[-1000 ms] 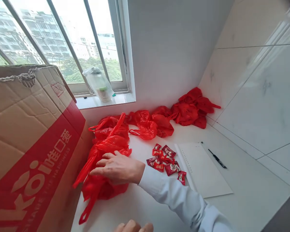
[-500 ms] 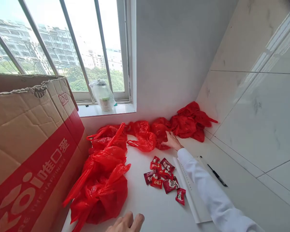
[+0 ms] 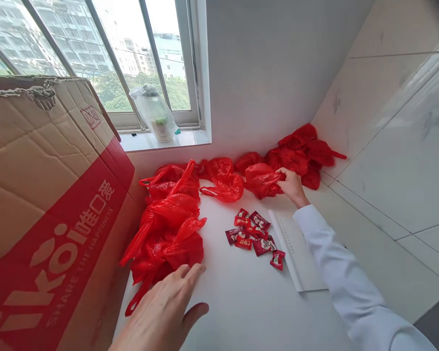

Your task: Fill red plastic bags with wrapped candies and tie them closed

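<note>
Candy pile [image 3: 256, 232]: the landmark, about 8 wrapped pieces lying loose on the white tabletop [image 3: 234, 307].
Right hand [image 3: 289, 186]: beyond the candy pile and a little to its right, fingers and thumb narrowed on the right end of 1 red bag.
Held bag [image 3: 261, 180]: just past the candy pile's far side, crumpled; whether its base is off the tabletop, I cannot tell.
Left hand [image 3: 161, 304]: left of the candy pile and nearer the wearer, wide and holding nothing, thumb spread away; whether its fingertips touch the bunched bags, I cannot tell.
Bunched bags [image 3: 168, 219]: left of the candy pile, red, crowded together.
Looped bag [image 3: 225, 187]: beyond the candy pile, slightly to its left.
Notepad [image 3: 303, 248]: just right of the candy pile, partly hidden by the white sleeve [image 3: 347, 273].
Bag grip: thin film, I judge, wants a pinch through several gathered layers, lest it slip or tear.
Bag height: best carried clear of the candy pile, since a dangling corner could sweep pieces away.
Free palm: ideally ready to support the bag's base, without dragging the bunched bags along.
</note>
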A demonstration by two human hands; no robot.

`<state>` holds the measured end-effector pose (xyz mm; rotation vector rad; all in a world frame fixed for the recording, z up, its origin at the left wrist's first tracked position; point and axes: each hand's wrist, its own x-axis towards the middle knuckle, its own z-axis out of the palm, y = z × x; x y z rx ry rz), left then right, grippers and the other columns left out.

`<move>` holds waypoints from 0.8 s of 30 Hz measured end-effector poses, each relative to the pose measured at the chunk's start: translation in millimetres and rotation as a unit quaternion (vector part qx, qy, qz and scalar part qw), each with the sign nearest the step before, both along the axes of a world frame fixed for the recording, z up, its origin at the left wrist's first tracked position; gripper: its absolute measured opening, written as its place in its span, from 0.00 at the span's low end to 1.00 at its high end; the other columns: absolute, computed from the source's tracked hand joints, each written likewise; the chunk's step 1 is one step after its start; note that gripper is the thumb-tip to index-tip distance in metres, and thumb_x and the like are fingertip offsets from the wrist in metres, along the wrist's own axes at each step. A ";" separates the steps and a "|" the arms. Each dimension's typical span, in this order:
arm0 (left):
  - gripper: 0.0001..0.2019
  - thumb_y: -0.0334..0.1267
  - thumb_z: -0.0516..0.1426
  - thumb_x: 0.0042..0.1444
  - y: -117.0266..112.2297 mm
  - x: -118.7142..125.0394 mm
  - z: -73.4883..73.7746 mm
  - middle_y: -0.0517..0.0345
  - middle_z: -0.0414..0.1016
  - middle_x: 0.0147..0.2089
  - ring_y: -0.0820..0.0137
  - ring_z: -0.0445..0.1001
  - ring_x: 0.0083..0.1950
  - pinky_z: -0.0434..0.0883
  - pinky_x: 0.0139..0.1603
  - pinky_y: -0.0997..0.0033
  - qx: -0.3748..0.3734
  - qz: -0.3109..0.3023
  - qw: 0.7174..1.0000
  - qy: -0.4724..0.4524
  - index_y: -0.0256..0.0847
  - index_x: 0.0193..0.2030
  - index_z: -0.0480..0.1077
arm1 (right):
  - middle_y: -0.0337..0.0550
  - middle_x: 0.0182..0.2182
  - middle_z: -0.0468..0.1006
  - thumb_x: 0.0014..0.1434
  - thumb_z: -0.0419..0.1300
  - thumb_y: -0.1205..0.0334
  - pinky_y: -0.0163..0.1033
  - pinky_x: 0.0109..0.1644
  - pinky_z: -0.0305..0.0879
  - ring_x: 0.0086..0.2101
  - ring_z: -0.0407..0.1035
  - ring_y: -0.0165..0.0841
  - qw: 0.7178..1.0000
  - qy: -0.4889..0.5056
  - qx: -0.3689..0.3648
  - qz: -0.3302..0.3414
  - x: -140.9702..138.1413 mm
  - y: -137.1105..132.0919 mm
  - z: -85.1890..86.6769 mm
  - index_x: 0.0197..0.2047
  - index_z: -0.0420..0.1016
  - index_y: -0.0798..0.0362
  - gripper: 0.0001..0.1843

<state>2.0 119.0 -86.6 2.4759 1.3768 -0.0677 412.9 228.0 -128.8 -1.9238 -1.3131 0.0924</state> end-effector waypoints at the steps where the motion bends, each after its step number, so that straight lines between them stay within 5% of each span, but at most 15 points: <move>1: 0.25 0.50 0.51 0.59 0.9 -5.8 -2.2 0.54 0.68 0.62 0.54 0.68 0.61 0.69 0.58 0.52 0.017 0.013 1.000 -0.012 0.51 0.62 0.63 | 0.42 0.35 0.78 0.45 0.53 0.73 0.36 0.40 0.62 0.34 0.70 0.33 1.000 0.002 0.014 0.006 -4.4 -8.8 9.1 0.40 0.73 0.55 0.17; 4: 0.23 0.49 0.51 0.58 3.6 -20.8 -7.9 0.57 0.72 0.58 0.55 0.70 0.59 0.72 0.55 0.56 0.073 0.030 0.994 -0.079 0.55 0.61 0.63 | 0.39 0.34 0.77 0.43 0.53 0.72 0.34 0.39 0.62 0.34 0.69 0.32 0.995 0.023 0.054 0.086 -26.6 -42.6 38.0 0.35 0.72 0.54 0.14; 7: 0.23 0.50 0.51 0.59 6.0 -29.3 -9.4 0.60 0.74 0.56 0.57 0.72 0.56 0.73 0.53 0.62 0.107 0.034 0.987 -0.116 0.56 0.61 0.63 | 0.40 0.35 0.75 0.46 0.55 0.70 0.34 0.37 0.63 0.35 0.68 0.31 0.960 0.102 0.032 0.260 -57.3 -76.0 56.5 0.31 0.69 0.54 0.06; 10: 0.23 0.54 0.52 0.58 5.0 -27.5 0.4 0.58 0.74 0.55 0.57 0.73 0.55 0.73 0.53 0.59 0.083 0.064 0.988 -0.114 0.53 0.59 0.65 | 0.39 0.35 0.74 0.49 0.51 0.74 0.33 0.36 0.63 0.34 0.68 0.30 0.893 0.148 -0.062 0.420 -90.6 -95.3 54.3 0.30 0.67 0.53 0.08; 13: 0.19 0.50 0.51 0.59 1.7 -18.2 17.1 0.57 0.73 0.55 0.58 0.72 0.55 0.71 0.57 0.55 0.027 0.063 0.991 -0.117 0.52 0.54 0.68 | 0.38 0.32 0.73 0.44 0.47 0.81 0.33 0.37 0.64 0.35 0.67 0.30 0.843 0.078 -0.074 0.527 -124.4 -104.0 38.6 0.28 0.65 0.52 0.15; 16: 0.15 0.44 0.50 0.60 0.6 -10.2 26.6 0.57 0.74 0.52 0.60 0.73 0.52 0.71 0.56 0.56 0.001 0.038 0.993 -0.116 0.50 0.53 0.67 | 0.40 0.32 0.73 0.47 0.47 0.83 0.35 0.38 0.64 0.36 0.65 0.31 0.853 -0.040 0.038 0.520 -152.3 -118.6 21.9 0.30 0.65 0.52 0.17; 20: 0.15 0.39 0.46 0.64 1.5 -6.2 24.5 0.54 0.72 0.51 0.61 0.72 0.50 0.70 0.54 0.54 -0.012 0.016 0.997 -0.072 0.46 0.55 0.64 | 0.46 0.37 0.72 0.55 0.46 0.83 0.40 0.43 0.66 0.42 0.63 0.35 0.887 -0.131 0.188 0.400 -162.9 -155.9 -1.2 0.33 0.64 0.53 0.15; 24: 0.15 0.37 0.44 0.65 -0.3 3.3 25.3 0.51 0.71 0.49 0.60 0.71 0.50 0.69 0.53 0.54 -0.023 0.016 0.999 -0.038 0.42 0.55 0.64 | 0.50 0.47 0.70 0.53 0.49 0.81 0.45 0.49 0.68 0.52 0.61 0.41 0.886 -0.145 0.058 0.437 -142.5 -192.0 -23.1 0.40 0.68 0.52 0.17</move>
